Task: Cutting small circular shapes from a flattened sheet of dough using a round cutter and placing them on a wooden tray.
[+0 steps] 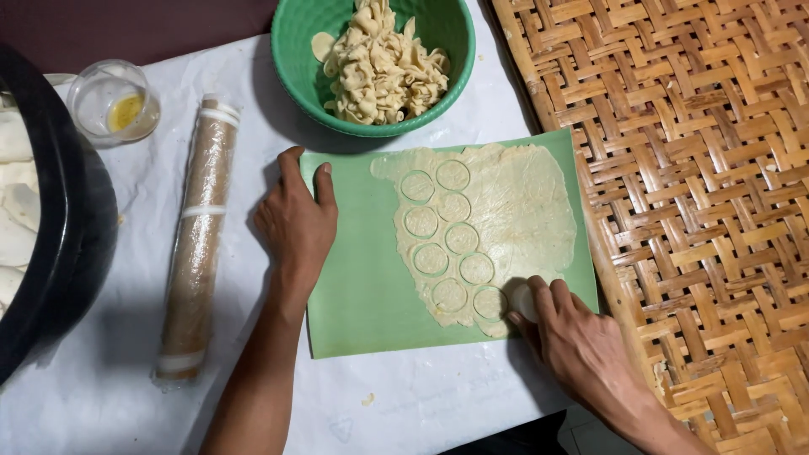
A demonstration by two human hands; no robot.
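A thin sheet of pale dough (514, 211) lies on a green cutting board (362, 295), with several round cut circles along its left side. My right hand (573, 337) grips a small round white cutter (521, 297) and presses it into the dough's lower edge. My left hand (297, 223) rests flat on the board's upper left corner, fingers apart, holding nothing.
A green bowl (295, 50) of dough scraps stands beyond the board. A plastic-wrapped rolling pin (198, 244) lies to the left, beside a small glass cup (114, 101) with yellow liquid and a black pan (72, 244). A woven bamboo tray (699, 194) fills the right.
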